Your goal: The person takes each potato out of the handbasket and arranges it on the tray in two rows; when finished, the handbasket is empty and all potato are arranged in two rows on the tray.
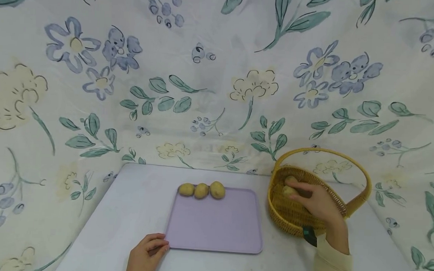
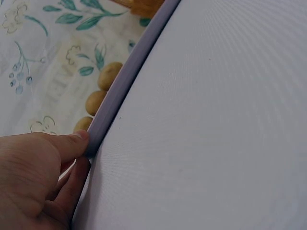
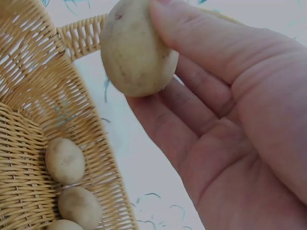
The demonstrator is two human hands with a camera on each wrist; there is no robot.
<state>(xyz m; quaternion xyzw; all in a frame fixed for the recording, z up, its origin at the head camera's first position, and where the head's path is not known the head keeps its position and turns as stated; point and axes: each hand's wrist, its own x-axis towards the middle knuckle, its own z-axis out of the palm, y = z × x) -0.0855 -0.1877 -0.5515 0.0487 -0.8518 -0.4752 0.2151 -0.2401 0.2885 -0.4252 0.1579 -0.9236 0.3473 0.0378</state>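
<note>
My right hand [image 1: 317, 202] reaches into the wicker basket [image 1: 284, 223] at the right. Between thumb and fingers it pinches a potato [image 3: 136, 52], which shows large in the right wrist view. Lower in that view, several other potatoes [image 3: 65, 161] lie against the basket's woven wall. My left hand [image 1: 148, 253] holds the near left corner of a shallow lilac tray [image 1: 214, 228], its thumb [image 2: 76, 143] against the rim in the left wrist view. Along the tray's far edge, from its left corner, three potatoes [image 1: 201, 190] sit in a row.
The tray lies on a white table [image 1: 126, 204], with the basket standing to its right. A tall arched handle [image 1: 325, 151] rises over the basket. Behind the table hangs a flower-printed cloth [image 1: 218, 107]. A dark band [image 1: 309, 235] circles the right wrist.
</note>
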